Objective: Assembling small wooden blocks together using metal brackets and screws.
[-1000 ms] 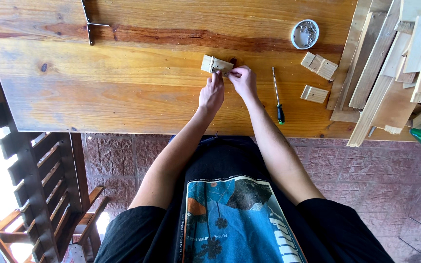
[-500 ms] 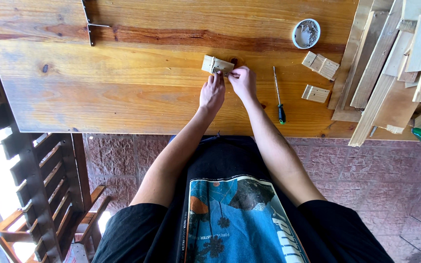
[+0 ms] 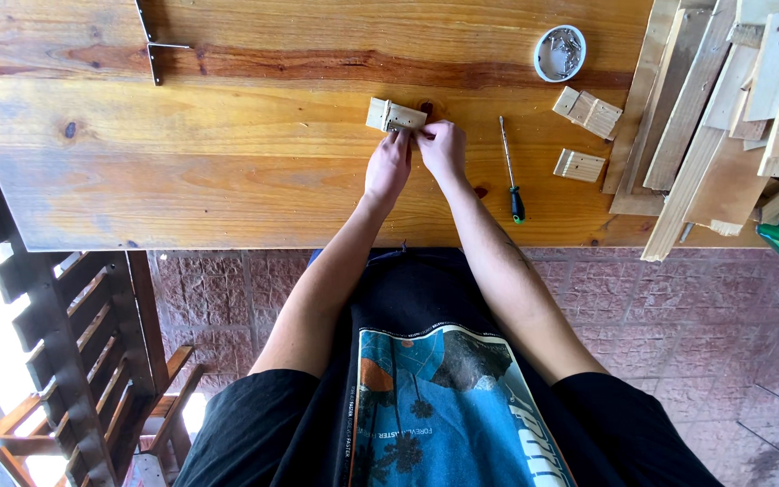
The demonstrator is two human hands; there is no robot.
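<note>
Here both hands, left hand (image 3: 388, 167) and right hand (image 3: 442, 147), pinch the small slatted wooden block (image 3: 395, 115); probably light, stiff, best gripped by its edges.

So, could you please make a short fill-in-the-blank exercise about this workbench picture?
1. Both hands, left hand and right hand, touch a small ____ block.
2. The screwdriver with the green-and-black handle lies to the ____ of the right hand.
3. The round tin holds small ____ parts.

Missing words: wooden; right; metal
</note>
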